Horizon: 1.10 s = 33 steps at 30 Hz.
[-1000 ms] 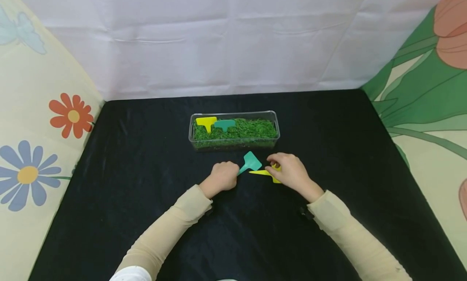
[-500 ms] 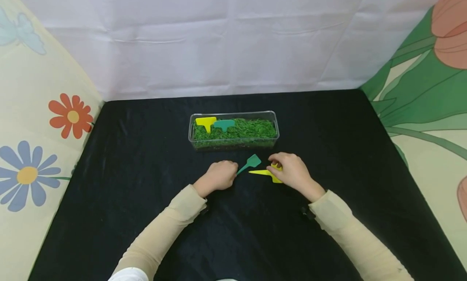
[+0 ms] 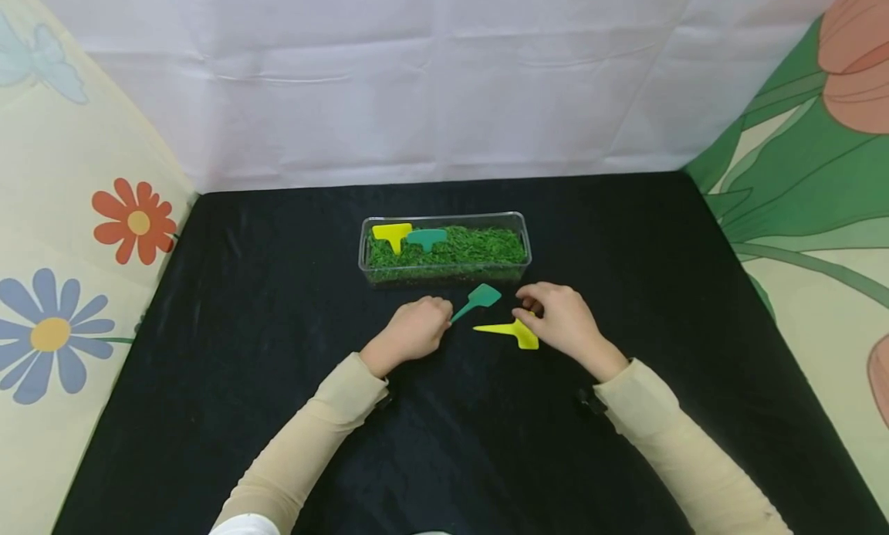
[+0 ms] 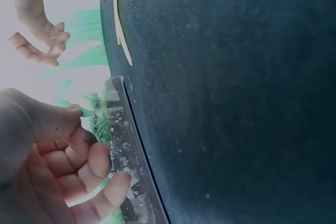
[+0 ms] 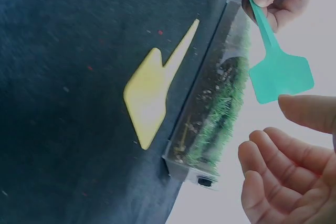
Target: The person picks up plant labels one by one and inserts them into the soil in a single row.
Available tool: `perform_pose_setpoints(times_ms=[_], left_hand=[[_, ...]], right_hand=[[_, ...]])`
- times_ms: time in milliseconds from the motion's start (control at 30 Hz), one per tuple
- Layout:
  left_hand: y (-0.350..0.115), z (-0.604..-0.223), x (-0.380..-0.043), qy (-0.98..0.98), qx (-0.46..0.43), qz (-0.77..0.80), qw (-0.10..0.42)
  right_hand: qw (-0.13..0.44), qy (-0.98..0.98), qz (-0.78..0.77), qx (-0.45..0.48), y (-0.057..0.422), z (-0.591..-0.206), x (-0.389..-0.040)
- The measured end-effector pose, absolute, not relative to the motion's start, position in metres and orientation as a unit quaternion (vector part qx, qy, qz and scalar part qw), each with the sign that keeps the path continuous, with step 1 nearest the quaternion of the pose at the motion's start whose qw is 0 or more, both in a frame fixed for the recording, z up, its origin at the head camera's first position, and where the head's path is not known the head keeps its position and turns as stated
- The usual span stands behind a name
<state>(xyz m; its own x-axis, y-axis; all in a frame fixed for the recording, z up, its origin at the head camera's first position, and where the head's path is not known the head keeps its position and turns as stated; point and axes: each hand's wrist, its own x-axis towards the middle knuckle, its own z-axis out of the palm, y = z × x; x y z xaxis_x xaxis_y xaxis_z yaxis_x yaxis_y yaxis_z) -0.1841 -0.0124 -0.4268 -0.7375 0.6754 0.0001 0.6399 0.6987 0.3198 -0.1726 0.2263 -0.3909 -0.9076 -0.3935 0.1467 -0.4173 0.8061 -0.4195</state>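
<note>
My left hand point(image 3: 414, 330) pinches a green T-shaped plant label point(image 3: 484, 295) by its pointed stem, between thumb and forefinger. The label's broad head points away from that hand, toward the right one. My right hand point(image 3: 561, 324) is raised with thumb and fingers parted, holding nothing. In the right wrist view its thumb point(image 5: 310, 113) comes right at the edge of the green label's head. A yellow plant label point(image 3: 521, 332) lies flat on the table under the right hand, its stem pointing left.
Beyond the hands stands a clear plastic box point(image 3: 444, 269) filled with soil and green grass point(image 3: 479, 245). Stuck upright at its left end are a yellow label point(image 3: 393, 234) and a teal label point(image 3: 427, 238). A black cloth point(image 3: 278, 288) covers the table.
The left hand has lifted the green label slightly and moved it a little farther away. My right hand has drawn back from the yellow label, which stays on the table.
</note>
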Motion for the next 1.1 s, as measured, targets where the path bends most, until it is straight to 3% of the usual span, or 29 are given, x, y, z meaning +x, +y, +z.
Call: perform_pose_setpoints(times_ms=[867,1100], left_hand=[[-0.015,-0.428,-0.186,0.916,0.361,0.164,-0.061],[-0.013,-0.428,-0.186,0.909,0.370,0.172,-0.084]], right_hand=[[0.093,-0.932,0.202,0.288,0.219,-0.342,-0.183],[0.080,-0.930,0.184,0.309,0.211,-0.330,-0.186]])
